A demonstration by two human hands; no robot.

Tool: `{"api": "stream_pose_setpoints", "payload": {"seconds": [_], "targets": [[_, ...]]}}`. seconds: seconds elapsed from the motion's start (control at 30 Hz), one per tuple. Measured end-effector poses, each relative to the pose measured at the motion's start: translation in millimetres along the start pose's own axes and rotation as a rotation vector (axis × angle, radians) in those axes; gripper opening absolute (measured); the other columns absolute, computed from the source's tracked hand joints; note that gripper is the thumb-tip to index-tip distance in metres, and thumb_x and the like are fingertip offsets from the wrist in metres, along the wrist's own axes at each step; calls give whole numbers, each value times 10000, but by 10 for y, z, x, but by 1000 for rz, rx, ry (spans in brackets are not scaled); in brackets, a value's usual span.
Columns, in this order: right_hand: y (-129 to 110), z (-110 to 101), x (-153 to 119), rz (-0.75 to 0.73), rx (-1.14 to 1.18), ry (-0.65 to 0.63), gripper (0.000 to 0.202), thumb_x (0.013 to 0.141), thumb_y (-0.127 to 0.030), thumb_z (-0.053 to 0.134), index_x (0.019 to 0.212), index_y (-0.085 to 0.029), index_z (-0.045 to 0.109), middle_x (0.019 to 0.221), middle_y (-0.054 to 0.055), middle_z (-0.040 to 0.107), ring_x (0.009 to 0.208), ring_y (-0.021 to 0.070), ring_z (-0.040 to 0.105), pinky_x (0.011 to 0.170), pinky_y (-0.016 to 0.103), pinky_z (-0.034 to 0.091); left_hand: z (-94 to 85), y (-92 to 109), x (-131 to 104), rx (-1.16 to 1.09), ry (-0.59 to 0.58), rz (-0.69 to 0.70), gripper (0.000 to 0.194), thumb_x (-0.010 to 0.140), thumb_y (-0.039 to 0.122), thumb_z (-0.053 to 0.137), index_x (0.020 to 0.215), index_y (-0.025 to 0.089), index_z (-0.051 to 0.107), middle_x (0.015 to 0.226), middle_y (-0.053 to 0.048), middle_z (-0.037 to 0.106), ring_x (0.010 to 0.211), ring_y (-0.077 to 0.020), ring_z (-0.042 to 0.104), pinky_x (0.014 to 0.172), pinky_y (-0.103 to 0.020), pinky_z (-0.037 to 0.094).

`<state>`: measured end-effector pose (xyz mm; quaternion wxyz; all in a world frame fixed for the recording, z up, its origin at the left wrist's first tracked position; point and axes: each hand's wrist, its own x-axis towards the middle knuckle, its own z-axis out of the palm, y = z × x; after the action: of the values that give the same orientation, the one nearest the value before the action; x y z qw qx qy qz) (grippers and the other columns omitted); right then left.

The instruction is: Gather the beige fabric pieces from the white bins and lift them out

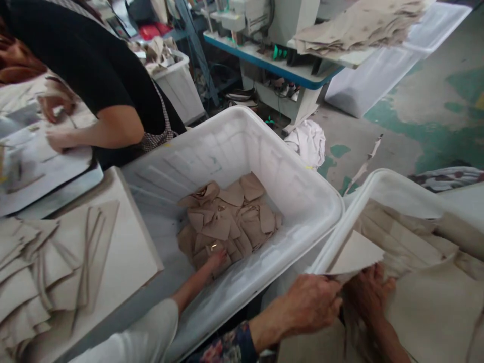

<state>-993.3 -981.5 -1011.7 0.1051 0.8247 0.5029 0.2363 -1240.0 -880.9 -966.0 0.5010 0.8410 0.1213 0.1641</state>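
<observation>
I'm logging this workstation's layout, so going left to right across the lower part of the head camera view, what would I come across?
Fanned stack of beige fabric strips → a co-worker's white-sleeved hand on small beige pieces inside the middle white bin → left hand → right hand, both at a beige piece → second white bin.

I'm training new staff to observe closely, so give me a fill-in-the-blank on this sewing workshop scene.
1. The left hand and right hand hold a fabric piece at the rim of a ____ plastic bin.
2. The left arm's sleeve bears a ____ pattern.
3. The person at the upper left wears a ____ top.

Missing words: white; floral; black.
</observation>
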Motion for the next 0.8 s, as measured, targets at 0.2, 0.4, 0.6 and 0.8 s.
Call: {"api": "stream_pose_setpoints", "payload": {"seconds": [0.2, 0.4, 0.6, 0.8], "targets": [[82, -588, 239, 145, 456, -10, 579, 921, -412, 253, 1292, -30, 480, 1223, 239, 566, 1140, 371, 535, 950, 511, 445, 124, -362, 43, -483, 359, -126, 344, 821, 132, 377, 973, 165, 683, 640, 4, 624, 558, -85, 541, 563, -171, 394], [-591, -1246, 700, -153, 534, 339, 460, 929, -260, 325, 1336, -98, 462, 1361, 177, 471, 1277, 278, 430, 1093, 438, 344, 290, -692, -7, -401, 627, -330, 279, 847, 181, 389, 843, 142, 665, 598, -4, 607, 568, -106, 547, 617, -208, 397], [-1250, -988, 1422, -593, 328, -100, 312, 930, -266, 346, 1020, -88, 587, 1081, 180, 629, 1041, 266, 586, 935, 396, 459, 262, -1298, 84, -363, 708, -537, 282, 848, 207, 376, 839, 153, 653, 585, 10, 602, 566, -106, 556, 639, -213, 407], [-2036, -572, 2025, -801, 40, -599, 237, 918, -234, 410, 1032, -136, 593, 1009, 144, 659, 939, 277, 647, 781, 368, 505, 126, -2314, 22, -179, 622, -784, 297, 841, 173, 348, 832, 141, 644, 638, -15, 618, 643, -131, 587, 654, -230, 412]]}}
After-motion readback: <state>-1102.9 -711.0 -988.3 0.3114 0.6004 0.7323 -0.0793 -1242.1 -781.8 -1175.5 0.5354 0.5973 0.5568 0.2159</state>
